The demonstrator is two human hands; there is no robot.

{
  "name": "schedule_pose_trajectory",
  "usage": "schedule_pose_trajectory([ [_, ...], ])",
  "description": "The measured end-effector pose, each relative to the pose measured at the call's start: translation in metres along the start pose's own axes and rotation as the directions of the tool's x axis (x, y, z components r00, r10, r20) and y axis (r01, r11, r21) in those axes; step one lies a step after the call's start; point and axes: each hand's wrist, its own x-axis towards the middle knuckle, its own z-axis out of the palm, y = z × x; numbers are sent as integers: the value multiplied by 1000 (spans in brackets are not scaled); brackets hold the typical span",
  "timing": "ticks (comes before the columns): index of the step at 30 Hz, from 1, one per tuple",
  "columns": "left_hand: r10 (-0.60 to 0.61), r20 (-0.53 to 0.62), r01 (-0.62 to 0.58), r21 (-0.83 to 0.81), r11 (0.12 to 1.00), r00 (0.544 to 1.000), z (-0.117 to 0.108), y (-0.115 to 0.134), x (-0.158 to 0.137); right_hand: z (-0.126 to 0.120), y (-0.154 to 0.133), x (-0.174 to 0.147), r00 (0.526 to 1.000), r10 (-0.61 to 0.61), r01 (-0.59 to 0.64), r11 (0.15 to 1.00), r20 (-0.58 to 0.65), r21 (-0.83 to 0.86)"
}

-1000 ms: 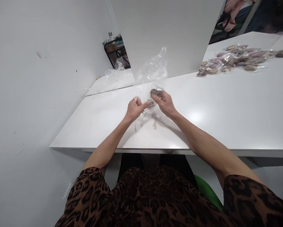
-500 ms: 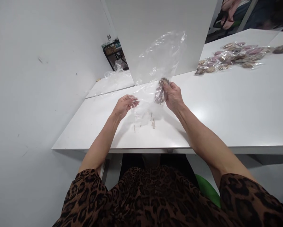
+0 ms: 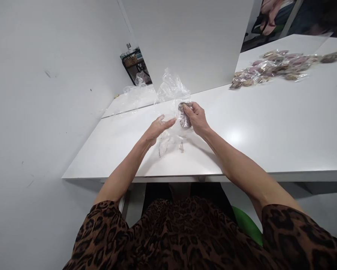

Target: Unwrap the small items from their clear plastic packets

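A small dark, brownish-purple lump (image 3: pixel 184 115) is gripped between the thumb and fingers of the right hand (image 3: pixel 196 119), just above the white table (image 3: pixel 270 123). It is wrapped in a clear plastic bag (image 3: pixel 172 93), which is crumpled and rises in a loose puff above and behind the lump. The lower part of the bag is draped down to the tabletop, where small printed marks are seen. The film's left side is touched by the flat, spread left hand (image 3: pixel 157 129).
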Motion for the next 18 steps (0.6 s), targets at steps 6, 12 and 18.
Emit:
schedule_pose_trajectory([
  [6, 107, -49, -114, -193, 975, 993, 9, 7, 8, -1, 1, 4, 961, 276, -273, 945, 6, 180],
  [12, 169, -47, -175, -201, 964, 984, 23, 32, 14, -3, -1, -2, 873, 428, -465, 875, 233, 134],
  [18, 231, -28, -233, -133, 963, 973, 23, 40, 22, -1, -8, -8, 849, 411, -477, 867, 333, 144],
])
